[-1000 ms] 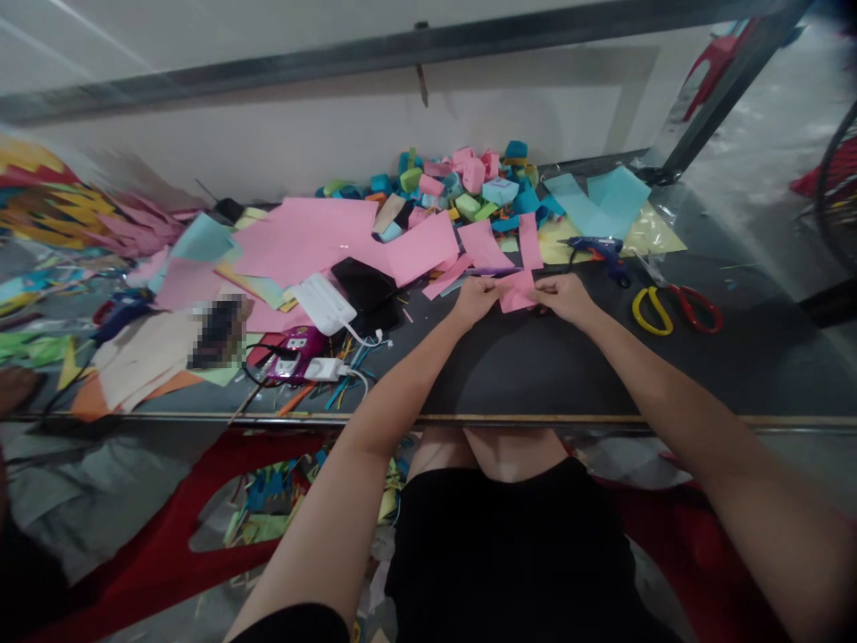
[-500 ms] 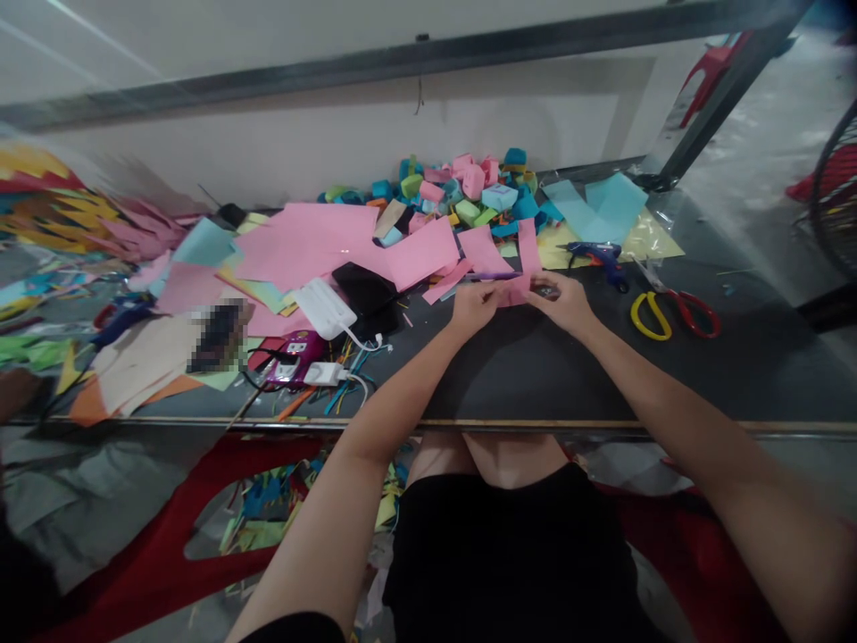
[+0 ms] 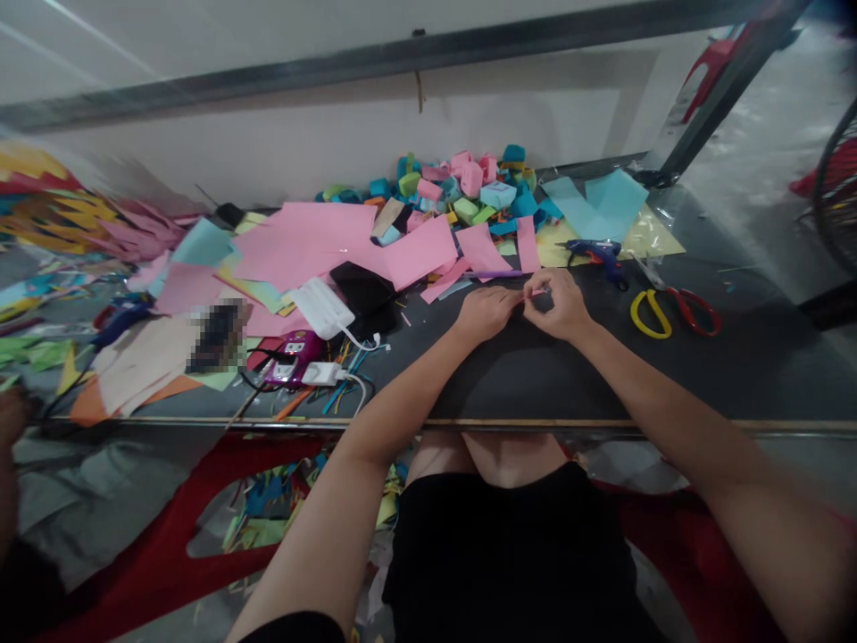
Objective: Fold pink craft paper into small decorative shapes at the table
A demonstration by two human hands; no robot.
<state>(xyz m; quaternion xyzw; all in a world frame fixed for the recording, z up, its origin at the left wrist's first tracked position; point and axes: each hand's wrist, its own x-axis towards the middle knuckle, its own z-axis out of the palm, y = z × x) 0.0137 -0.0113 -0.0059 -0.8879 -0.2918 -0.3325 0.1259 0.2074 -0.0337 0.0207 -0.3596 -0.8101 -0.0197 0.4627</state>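
Note:
My left hand (image 3: 491,313) is palm down on the dark table, its fingers reaching right to meet my right fingertips. My right hand (image 3: 557,305) pinches with thumb and index finger, the other fingers curled. A small piece of pink paper (image 3: 536,292) is held where the hands meet; most of it is hidden by the fingers. Just beyond them lie a purple pen-like stick (image 3: 496,274), an upright pink paper strip (image 3: 528,243) and a squarish pink paper piece (image 3: 483,247).
Scissors (image 3: 693,313) with red and yellow handles and a blue glue gun (image 3: 603,254) lie right. Folded paper pieces (image 3: 472,183) are heaped at the back. Left are pink sheets (image 3: 308,237), a white adapter (image 3: 322,306), a purple power strip (image 3: 295,359) and another person's hand (image 3: 12,411).
The pink paper, spread flat between both hands before, is now mostly covered by my fingers. My left hand has flattened and moved slightly right; my right fingers have curled into a pinch.

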